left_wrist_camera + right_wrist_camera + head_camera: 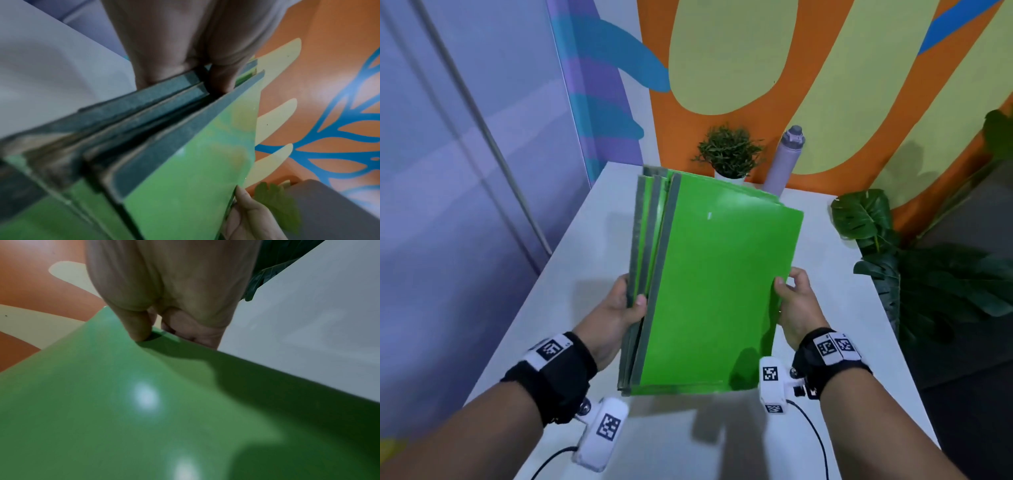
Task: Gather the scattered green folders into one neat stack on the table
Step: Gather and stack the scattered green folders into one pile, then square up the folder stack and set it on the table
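Note:
Several green folders (715, 281) with grey spines are bunched together and held above the white table (585, 246), tilted, spines to the left. My left hand (619, 308) grips the spine side, thumb on top between the covers. My right hand (791, 301) pinches the right edge of the top cover, thumb on its face. In the left wrist view the grey spines of the folders (156, 116) are fanned unevenly under my left hand (205, 73). The right wrist view shows my right hand (164, 321) with its thumb pressing on the glossy top folder (144, 402).
A small potted plant (727, 152) and a grey bottle (786, 159) stand at the table's far edge against the orange wall. A large-leaved plant (893, 257) stands off the table's right side. Glass panels are to the left.

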The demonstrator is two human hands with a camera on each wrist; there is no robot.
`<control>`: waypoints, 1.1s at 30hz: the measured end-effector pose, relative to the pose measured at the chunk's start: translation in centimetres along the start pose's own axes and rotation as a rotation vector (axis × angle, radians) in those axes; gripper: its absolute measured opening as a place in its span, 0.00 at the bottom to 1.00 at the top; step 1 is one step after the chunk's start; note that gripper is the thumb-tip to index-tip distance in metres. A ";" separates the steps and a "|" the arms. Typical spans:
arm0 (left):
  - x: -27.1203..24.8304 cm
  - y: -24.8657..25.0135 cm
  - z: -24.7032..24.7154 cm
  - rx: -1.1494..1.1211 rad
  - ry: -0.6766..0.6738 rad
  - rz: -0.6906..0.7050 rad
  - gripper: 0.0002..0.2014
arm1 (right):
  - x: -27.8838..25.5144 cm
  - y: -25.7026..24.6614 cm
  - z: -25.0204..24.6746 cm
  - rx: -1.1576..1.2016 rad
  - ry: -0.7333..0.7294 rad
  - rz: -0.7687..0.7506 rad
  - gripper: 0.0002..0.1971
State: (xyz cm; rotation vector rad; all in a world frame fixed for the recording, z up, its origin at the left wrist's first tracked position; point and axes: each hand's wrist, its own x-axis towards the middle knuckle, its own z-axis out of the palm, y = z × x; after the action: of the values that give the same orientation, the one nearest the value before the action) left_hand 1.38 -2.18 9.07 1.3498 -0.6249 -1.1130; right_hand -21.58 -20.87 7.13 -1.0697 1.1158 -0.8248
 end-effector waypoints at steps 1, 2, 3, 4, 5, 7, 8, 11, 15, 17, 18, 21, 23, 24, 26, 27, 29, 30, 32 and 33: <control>0.2 -0.2 0.3 0.011 -0.027 -0.009 0.16 | 0.2 0.3 0.0 -0.008 0.041 0.001 0.11; 0.4 -0.2 0.7 0.019 -0.048 -0.016 0.15 | 0.3 0.4 0.0 -0.024 0.096 -0.012 0.13; 0.6 0.0 0.9 0.017 -0.071 -0.022 0.16 | 0.4 0.5 -0.1 -0.019 0.143 -0.043 0.16; 0.9 0.3 1.2 0.011 -0.083 -0.027 0.16 | 0.3 0.3 -0.1 -0.010 0.181 -0.075 0.19; 1.3 0.7 1.5 0.007 -0.096 -0.020 0.17 | 0.3 0.1 -0.1 0.018 0.202 -0.119 0.21; 2.1 1.7 1.9 0.089 -0.100 0.040 0.19 | 0.0 -0.4 0.1 0.060 0.206 -0.220 0.19; 2.4 2.2 2.0 0.155 -0.086 0.073 0.19 | -0.4 -0.7 0.3 0.068 0.198 -0.276 0.17; 3.3 2.2 1.7 0.251 0.024 0.146 0.20 | -1.4 -0.7 0.5 0.161 0.129 -0.360 0.14; 3.1 0.7 1.5 0.184 0.078 0.122 0.34 | -2.4 0.2 0.2 0.203 -0.021 -0.303 0.23; 3.2 0.0 1.7 0.163 0.089 0.104 0.39 | -2.6 0.2 0.2 0.193 -0.022 -0.285 0.27; 3.2 -0.2 1.9 0.155 0.095 0.100 0.40 | -2.7 0.0 0.2 0.193 -0.016 -0.281 0.29; 3.3 -0.3 2.0 0.116 0.120 0.103 0.42 | -2.4 -0.6 0.0 0.203 -0.005 -0.276 0.34; 3.2 -0.1 1.8 0.117 0.130 0.115 0.43 | -2.3 -1.0 -0.2 0.204 -0.002 -0.270 0.36; 3.2 -0.1 1.7 0.126 0.135 0.120 0.44 | -2.4 -1.2 -0.3 0.200 -0.002 -0.265 0.37; 3.2 -0.2 1.6 0.143 0.138 0.124 0.43 | -2.5 -1.3 -0.1 0.183 -0.020 -0.255 0.37; 3.3 -0.4 1.7 0.155 0.140 0.129 0.41 | -2.6 -1.2 0.2 0.169 -0.031 -0.248 0.36; 3.3 -0.7 2.3 0.208 0.183 0.155 0.32 | -2.7 -0.9 0.8 0.140 -0.033 -0.228 0.33; 3.3 -0.7 2.6 0.240 0.221 0.168 0.28 | -2.7 -0.8 1.0 0.130 -0.022 -0.225 0.32; 3.3 -0.9 3.0 0.291 0.276 0.188 0.25 | -3.0 -0.7 1.2 0.099 0.000 -0.234 0.29; 3.3 -1.0 3.0 0.309 0.288 0.190 0.25 | -3.1 -0.7 1.2 0.094 -0.001 -0.242 0.29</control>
State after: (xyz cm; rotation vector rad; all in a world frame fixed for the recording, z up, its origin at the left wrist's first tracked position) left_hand -0.21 -6.31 7.85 1.6407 -0.7141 -0.6697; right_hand -21.22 -17.96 8.79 -1.1391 0.9479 -1.0571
